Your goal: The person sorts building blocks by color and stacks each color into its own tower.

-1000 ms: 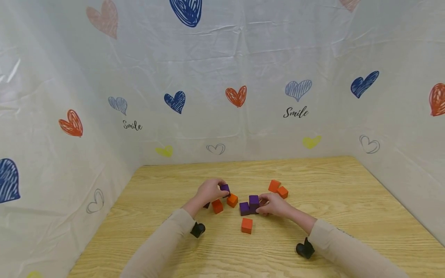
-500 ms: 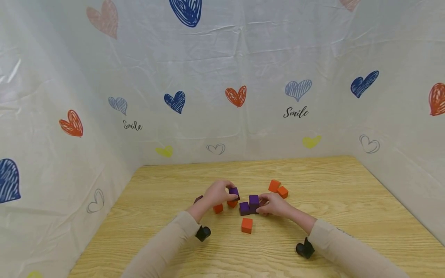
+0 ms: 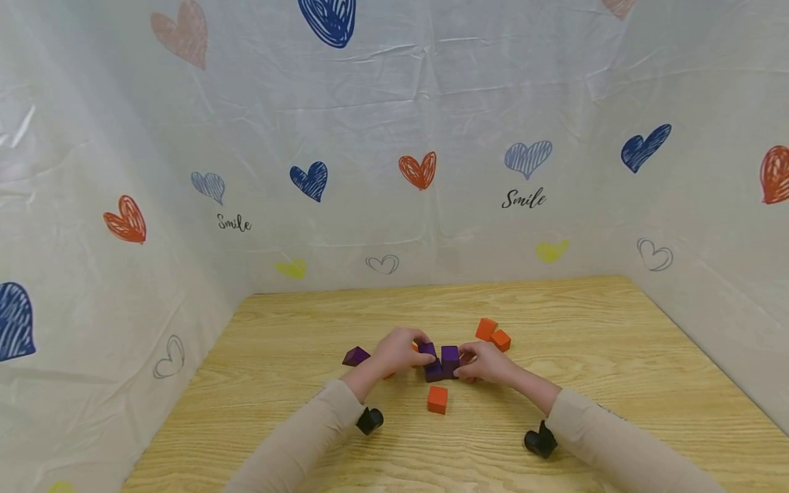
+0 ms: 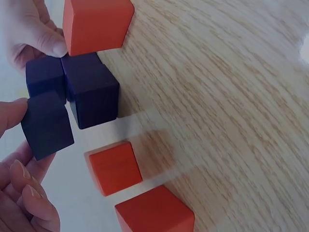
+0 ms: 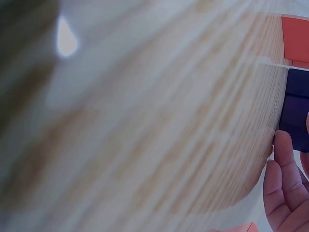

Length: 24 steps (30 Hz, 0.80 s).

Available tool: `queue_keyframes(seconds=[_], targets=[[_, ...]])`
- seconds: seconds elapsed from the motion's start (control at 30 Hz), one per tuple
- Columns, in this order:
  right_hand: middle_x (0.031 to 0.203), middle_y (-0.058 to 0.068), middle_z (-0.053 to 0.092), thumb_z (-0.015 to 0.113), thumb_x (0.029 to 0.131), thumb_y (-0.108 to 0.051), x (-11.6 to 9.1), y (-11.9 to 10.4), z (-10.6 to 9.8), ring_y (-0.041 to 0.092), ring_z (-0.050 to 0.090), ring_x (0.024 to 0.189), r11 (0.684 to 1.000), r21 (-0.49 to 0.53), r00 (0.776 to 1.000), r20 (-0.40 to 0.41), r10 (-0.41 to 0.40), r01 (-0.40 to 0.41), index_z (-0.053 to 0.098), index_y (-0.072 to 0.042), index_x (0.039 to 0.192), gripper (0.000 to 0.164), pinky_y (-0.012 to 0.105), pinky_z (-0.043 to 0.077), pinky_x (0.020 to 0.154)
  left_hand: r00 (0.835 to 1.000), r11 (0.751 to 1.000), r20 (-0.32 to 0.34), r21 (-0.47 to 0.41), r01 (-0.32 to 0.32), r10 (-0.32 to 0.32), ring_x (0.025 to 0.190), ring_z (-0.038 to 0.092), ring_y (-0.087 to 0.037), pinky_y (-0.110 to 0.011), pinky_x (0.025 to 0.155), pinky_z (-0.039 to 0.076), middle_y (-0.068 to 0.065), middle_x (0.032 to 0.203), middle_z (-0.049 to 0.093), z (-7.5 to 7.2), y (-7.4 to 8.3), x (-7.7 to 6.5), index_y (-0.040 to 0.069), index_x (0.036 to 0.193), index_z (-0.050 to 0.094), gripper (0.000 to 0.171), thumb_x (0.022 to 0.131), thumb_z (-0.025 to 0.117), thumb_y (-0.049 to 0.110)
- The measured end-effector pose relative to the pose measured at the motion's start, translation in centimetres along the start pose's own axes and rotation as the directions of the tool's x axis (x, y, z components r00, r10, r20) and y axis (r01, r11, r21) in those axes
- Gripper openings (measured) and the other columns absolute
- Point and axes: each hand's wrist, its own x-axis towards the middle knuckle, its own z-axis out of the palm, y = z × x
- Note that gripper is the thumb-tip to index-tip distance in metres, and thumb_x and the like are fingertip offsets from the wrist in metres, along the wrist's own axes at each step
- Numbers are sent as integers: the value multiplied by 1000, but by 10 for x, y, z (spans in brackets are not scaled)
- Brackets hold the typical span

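Observation:
My left hand point(image 3: 397, 352) pinches a dark purple cube point(image 4: 47, 123) between thumb and fingers. In the head view this cube point(image 3: 425, 350) is above and just behind a lower purple cube point(image 3: 434, 370); whether they touch I cannot tell. Right of that lower cube stands a stack of purple cubes point(image 3: 451, 359), its upper one higher than its neighbour. My right hand point(image 3: 483, 363) grips the stack from the right with thumb and fingertips. The right wrist view catches only part of those purple blocks point(image 5: 295, 113), at its right edge, with my fingers against them.
An orange cube point(image 3: 437, 400) lies in front of the purple group. Two more, an orange cube point(image 3: 486, 329) and its neighbour point(image 3: 501, 340), lie behind my right hand. Other orange cubes are partly hidden by my left hand. A purple block point(image 3: 355, 356) lies left on the wooden table point(image 3: 296, 329).
My left hand has carried the purple cube rightward and nearer, from over the orange cubes to the purple group. The purple block at left has come into view. My right hand has stayed put.

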Motion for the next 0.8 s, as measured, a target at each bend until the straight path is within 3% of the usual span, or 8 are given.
queue_keyframes(seconds=[0.43,0.8], targets=[[81,5,61,71,79,-13,-1,1,0,12,55,63,1000,-7,1000,-2,-13,13,61,4,101,30,27,50,56,1000,1000,29,5,-7,6,78,51,-12,-28,77,44,4,93,64,9,0,5,14,99,68,26,79,72,31],[81,5,62,71,78,-14,0,1,0,12,55,62,999,-28,999,-11,-30,30,61,3,101,30,26,49,54,999,999,43,39,-19,18,84,54,-12,-29,80,46,2,99,64,11,0,2,14,110,65,37,80,70,35]])
